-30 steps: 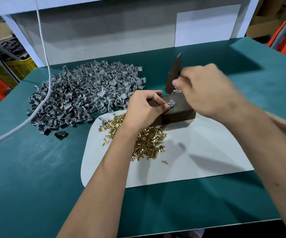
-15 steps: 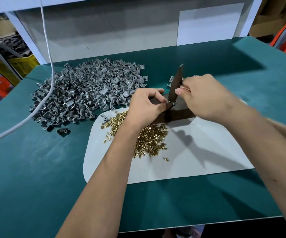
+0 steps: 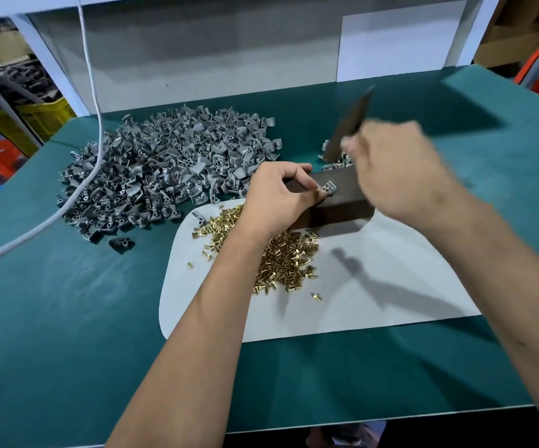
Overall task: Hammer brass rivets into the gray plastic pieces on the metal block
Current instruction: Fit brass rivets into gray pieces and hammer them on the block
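A gray plastic piece (image 3: 327,187) is lying on the top face of the metal block (image 3: 336,202), which is sitting at the far edge of the white mat (image 3: 374,286), near the middle of the bench (image 3: 67,318). The block is serving as an anvil, giving the piece a hard, flat backing. The left hand (image 3: 277,198) is pinching the piece between thumb and fingertips from its left side, its grip narrow and closed on the piece, presumably to keep it, and whatever rivet is seated in it, from skidding under a blow; the rivet itself is too small to make out. The right hand (image 3: 394,169) is gripping a dark flat striking bar (image 3: 352,121), fingers wrapped round its lower part. The bar is standing raised and tilted above and beyond the block, apart from the piece, and both hand and bar are blurred, which suggests a swing in progress. The loose brass rivets (image 3: 284,260) are lying heaped on the mat just in front of the block, within easy reach of the left hand. The stock of unworked gray pieces (image 3: 171,169) is piled toward the far left of the bench, and a smaller cluster of gray pieces (image 3: 334,158), probably finished ones, is lying just behind the block. A white cable (image 3: 95,101) is hanging across the large pile.
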### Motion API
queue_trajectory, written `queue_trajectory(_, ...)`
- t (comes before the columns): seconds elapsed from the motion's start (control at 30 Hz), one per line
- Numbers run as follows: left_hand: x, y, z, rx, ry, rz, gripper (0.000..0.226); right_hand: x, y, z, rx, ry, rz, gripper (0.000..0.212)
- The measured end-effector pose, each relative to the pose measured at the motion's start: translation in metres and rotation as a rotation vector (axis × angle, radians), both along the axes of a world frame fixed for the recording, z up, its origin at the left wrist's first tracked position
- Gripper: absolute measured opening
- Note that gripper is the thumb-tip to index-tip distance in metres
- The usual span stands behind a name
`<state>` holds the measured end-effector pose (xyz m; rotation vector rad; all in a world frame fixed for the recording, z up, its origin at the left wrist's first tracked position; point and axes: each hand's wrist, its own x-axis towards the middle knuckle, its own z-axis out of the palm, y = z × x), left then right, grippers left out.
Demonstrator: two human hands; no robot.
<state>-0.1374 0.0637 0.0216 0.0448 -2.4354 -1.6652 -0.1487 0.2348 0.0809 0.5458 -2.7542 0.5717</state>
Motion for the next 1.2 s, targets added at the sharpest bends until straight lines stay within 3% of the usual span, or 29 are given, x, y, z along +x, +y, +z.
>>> queue_trajectory(0.13, 0.001, -0.001, 0.001, -0.004, 0.004, -0.002, 0.011, -0.005, 0.003, 0.005, 0.236, -0.164, -0.001, 0.038)
queue_trajectory(0.27, -0.001, -0.001, 0.000, -0.012, -0.004, -0.003, 0.010, -0.002, 0.004, 0.008, 0.019, 0.040, -0.041, 0.032)
queue_trajectory(0.4, 0.001, -0.002, 0.001, 0.012, -0.005, -0.026, 0.012, 0.002, -0.005, -0.004, 0.196, -0.143, 0.032, 0.021)
queue_trajectory(0.47, 0.003, 0.000, 0.002, 0.005, -0.011, -0.011, 0.011, -0.004, -0.003, 0.009, 0.236, -0.110, 0.012, 0.025)
queue_trajectory(0.6, 0.000, -0.001, 0.001, -0.019, 0.007, 0.006, 0.015, -0.003, -0.005, 0.009, -0.001, 0.087, -0.027, 0.027)
queue_trajectory(0.73, 0.000, -0.001, -0.001, 0.000, 0.020, -0.018, 0.017, -0.001, -0.008, -0.009, 0.154, -0.108, 0.016, 0.021)
queue_trajectory(0.83, 0.001, -0.001, -0.001, -0.019, 0.021, -0.015, 0.015, -0.004, -0.009, -0.005, 0.165, -0.105, 0.010, 0.020)
queue_trajectory(1.07, 0.003, -0.003, 0.001, -0.037, 0.011, -0.002, 0.007, -0.009, 0.013, -0.005, -0.097, -0.092, -0.157, 0.039)
queue_trajectory(1.2, 0.005, -0.003, 0.002, 0.060, -0.029, -0.018, 0.007, -0.016, 0.034, -0.016, -0.089, -0.066, -0.276, 0.032)
